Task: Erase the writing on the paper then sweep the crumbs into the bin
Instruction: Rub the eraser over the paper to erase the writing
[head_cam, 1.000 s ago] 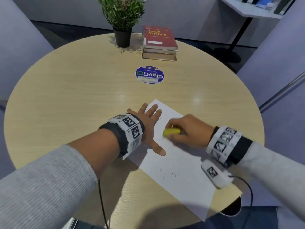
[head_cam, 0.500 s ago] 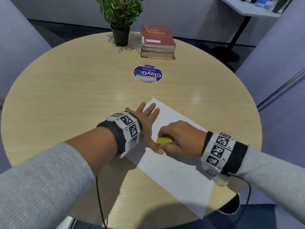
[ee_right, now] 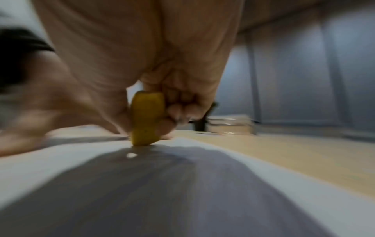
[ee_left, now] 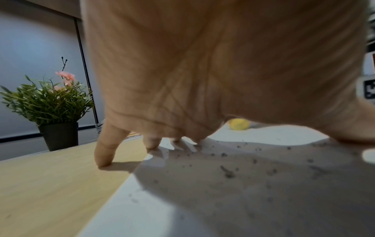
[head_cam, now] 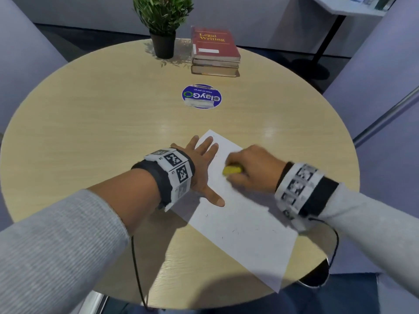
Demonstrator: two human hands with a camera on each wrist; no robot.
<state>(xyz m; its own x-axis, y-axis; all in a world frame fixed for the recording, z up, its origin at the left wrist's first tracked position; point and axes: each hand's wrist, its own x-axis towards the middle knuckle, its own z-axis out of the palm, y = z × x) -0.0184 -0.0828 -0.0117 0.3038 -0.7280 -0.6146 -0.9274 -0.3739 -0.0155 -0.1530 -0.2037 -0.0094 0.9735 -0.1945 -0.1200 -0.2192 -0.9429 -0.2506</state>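
A white sheet of paper (head_cam: 247,225) lies slanted on the round wooden table (head_cam: 90,123). My left hand (head_cam: 204,159) lies flat with spread fingers on the sheet's far left corner, thumb stretched onto the paper. My right hand (head_cam: 251,168) grips a yellow eraser (head_cam: 231,170) and presses its end on the paper just right of the left hand; the eraser (ee_right: 146,118) stands upright between thumb and fingers. Dark eraser crumbs (ee_left: 228,172) dot the sheet under the left palm. Faint specks (head_cam: 235,231) show further down the paper. No bin is in view.
A potted plant (head_cam: 163,23) and a stack of books (head_cam: 215,53) stand at the table's far edge. A blue round sticker (head_cam: 201,97) sits mid-table. A black cable (head_cam: 136,268) hangs off the near edge. Purple chairs flank the table.
My right hand has moved the eraser back to the right and farther up the sheet, away from the left thumb. The left hand stays flat on the paper.
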